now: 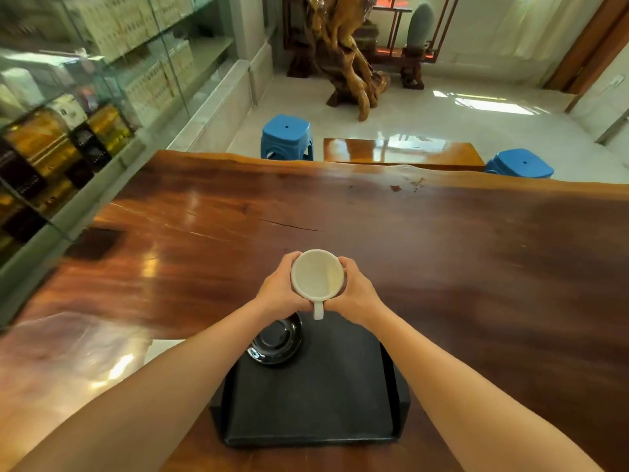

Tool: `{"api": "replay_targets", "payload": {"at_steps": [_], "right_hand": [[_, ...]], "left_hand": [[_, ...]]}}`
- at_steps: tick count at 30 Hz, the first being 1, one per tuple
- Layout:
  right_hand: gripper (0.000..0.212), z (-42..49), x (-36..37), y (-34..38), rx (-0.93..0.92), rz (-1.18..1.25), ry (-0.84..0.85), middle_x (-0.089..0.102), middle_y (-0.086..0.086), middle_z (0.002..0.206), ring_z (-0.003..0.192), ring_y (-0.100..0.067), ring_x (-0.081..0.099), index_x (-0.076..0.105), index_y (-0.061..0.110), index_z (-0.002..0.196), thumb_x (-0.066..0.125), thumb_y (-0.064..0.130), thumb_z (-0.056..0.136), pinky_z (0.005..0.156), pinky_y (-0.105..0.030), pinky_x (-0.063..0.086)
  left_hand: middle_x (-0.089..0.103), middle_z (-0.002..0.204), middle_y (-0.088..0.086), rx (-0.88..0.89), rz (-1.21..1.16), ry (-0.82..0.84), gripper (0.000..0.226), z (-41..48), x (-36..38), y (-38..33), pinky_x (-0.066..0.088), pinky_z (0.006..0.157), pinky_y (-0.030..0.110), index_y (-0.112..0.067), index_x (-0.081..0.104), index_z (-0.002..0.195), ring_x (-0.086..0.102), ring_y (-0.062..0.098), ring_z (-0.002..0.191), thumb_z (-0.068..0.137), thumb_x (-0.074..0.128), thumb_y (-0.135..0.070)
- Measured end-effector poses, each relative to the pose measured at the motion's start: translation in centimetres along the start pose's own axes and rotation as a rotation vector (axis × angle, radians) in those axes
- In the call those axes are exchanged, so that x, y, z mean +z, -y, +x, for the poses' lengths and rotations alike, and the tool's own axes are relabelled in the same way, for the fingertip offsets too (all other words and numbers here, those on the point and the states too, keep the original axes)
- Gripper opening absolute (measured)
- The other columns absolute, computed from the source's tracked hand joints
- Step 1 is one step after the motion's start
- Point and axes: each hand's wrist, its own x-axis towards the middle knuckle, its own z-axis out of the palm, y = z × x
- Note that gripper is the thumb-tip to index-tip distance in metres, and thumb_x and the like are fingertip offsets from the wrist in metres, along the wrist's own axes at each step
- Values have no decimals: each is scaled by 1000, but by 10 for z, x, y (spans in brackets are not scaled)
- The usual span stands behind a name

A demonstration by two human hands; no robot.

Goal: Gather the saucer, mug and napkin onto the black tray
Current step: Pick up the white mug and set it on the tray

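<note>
A white mug (317, 275) is cupped between both hands above the far end of the black tray (313, 393). Its mouth faces up towards me and its handle points back at me. My left hand (279, 287) wraps its left side, and my right hand (355, 292) wraps its right side. A glossy black saucer (277, 338) lies on the tray's far left corner, partly under my left wrist. The tray sits at the near edge of the wooden table (476, 253). No napkin is in view.
Two blue stools (286, 136) (519, 163) and a wooden bench (401, 150) stand beyond the table's far edge. A glass display cabinet (68, 114) runs along the left. A carved wooden root sculpture (347, 56) stands on the floor behind.
</note>
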Motion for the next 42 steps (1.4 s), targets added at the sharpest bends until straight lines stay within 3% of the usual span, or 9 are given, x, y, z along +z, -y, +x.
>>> {"api": "replay_targets", "payload": {"at_steps": [4, 8, 12, 21, 27, 42], "right_hand": [[90, -4, 3, -6, 12, 0, 4, 55, 2, 123, 111, -17, 55, 39, 24, 136, 91, 17, 61, 92, -36, 52], [90, -7, 0, -13, 25, -9, 5, 55, 4, 122, 111, -16, 55, 40, 25, 136, 90, 17, 61, 88, -32, 51], [90, -10, -3, -22, 47, -16, 7, 55, 6, 121, 112, -15, 55, 40, 28, 135, 90, 19, 61, 88, -30, 51], [92, -23, 10, -53, 102, -26, 62, 56, 5, 123, 112, -14, 56, 39, 26, 136, 91, 23, 61, 93, -35, 53], [91, -29, 22, -74, 165, -16, 82, 55, 9, 122, 111, -12, 55, 39, 28, 137, 91, 25, 61, 85, -25, 48], [87, -21, 32, -119, 314, -24, 120, 52, 8, 117, 110, -13, 54, 38, 25, 138, 88, 14, 67, 86, -27, 47]], "left_hand": [[56, 121, -17, 2, -4, 24, 97, -3, 4, 6, 46, 81, 25, -43, 37, 135, 55, 9, 111, 58, 94, -26], [57, 123, -14, -19, -14, 39, 99, -1, 13, 9, 50, 88, 33, -43, 37, 136, 55, 11, 112, 56, 93, -27], [54, 119, -19, -24, -17, 66, 97, -1, 23, 13, 47, 78, 23, -46, 36, 132, 55, 6, 108, 57, 94, -25], [54, 118, -19, -91, -27, 107, 95, -10, 46, 37, 45, 74, 18, -45, 35, 130, 54, 7, 108, 59, 92, -18], [54, 120, -13, -125, 16, 148, 95, -11, 62, 53, 47, 84, 27, -43, 33, 130, 54, 13, 112, 60, 92, -21], [56, 117, -10, -258, 24, 221, 93, 2, 95, 71, 48, 82, 31, -33, 35, 138, 56, 15, 107, 64, 89, -17]]}}
